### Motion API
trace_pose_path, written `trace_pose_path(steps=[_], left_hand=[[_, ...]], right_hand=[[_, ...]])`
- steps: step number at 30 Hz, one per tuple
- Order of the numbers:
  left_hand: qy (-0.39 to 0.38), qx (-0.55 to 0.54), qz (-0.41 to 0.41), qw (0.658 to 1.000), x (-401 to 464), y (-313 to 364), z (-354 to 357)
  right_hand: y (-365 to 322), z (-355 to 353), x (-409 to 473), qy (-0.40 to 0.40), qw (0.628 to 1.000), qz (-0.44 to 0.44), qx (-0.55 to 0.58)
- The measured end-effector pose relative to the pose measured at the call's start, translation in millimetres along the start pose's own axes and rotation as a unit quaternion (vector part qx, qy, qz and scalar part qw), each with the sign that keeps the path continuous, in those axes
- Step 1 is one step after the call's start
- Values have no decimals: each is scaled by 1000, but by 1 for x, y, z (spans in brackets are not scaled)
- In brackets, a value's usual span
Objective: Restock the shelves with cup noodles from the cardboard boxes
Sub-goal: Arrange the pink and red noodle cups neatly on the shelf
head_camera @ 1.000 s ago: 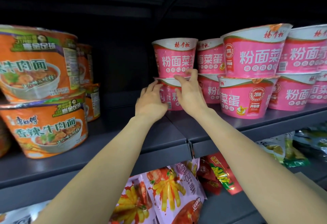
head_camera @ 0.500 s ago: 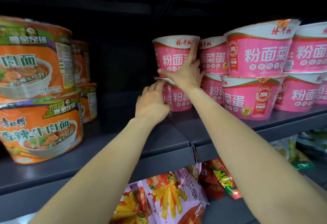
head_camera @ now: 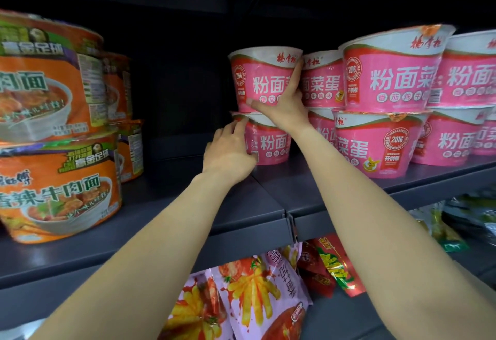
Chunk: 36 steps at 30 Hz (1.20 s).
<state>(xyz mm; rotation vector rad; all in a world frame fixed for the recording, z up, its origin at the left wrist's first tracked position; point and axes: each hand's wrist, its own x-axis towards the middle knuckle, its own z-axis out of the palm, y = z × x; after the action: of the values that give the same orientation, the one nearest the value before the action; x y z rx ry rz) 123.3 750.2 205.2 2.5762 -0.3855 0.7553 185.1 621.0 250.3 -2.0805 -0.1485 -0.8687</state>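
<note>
The upper pink cup [head_camera: 261, 79] is held by the right hand [head_camera: 284, 106]: the grip is spread across its front, with the fingers [head_camera: 295, 71] stretched up along the cup's right side to the rim and the thumb [head_camera: 255, 103] laid out leftward along its base. The right forearm is extended from the lower right, up and leftward, across the shelf edge. The lower pink cup [head_camera: 268, 143], on which the upper one is stacked, is touched by the left hand [head_camera: 228, 151]; its fingers are lightly curved against the cup's left wall, with one fingertip at the rim. Whether that cup is truly gripped cannot be told. The left forearm is extended from the lower left, nearly parallel to the right one.

Both cups are stood on the grey shelf [head_camera: 268, 205], at the left end of a two-high row of pink cups [head_camera: 389, 76]. Well apart to the left, orange noodle bowls [head_camera: 53, 192] are stacked near the shelf front. Snack bags [head_camera: 241, 299] are hung below the shelf.
</note>
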Motion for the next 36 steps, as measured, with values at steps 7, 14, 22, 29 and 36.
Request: trace_pose_path(steps=[7, 14, 22, 29, 36], left_hand=[[-1, 11, -27, 1000, -1, 2, 1], [1, 7, -30, 1000, -1, 0, -1], [7, -10, -23, 1000, -1, 1, -2], [31, -39, 49, 998, -2, -4, -3], [133, -23, 154, 979, -14, -1, -11]], right_hand=[[16, -3, -23, -20, 996, -27, -87], [12, 3, -25, 29, 991, -27, -127], [16, 3, -26, 15, 987, -35, -157], [23, -10, -31, 120, 945, -161, -257], [0, -22, -62, 231, 925, -275, -125]])
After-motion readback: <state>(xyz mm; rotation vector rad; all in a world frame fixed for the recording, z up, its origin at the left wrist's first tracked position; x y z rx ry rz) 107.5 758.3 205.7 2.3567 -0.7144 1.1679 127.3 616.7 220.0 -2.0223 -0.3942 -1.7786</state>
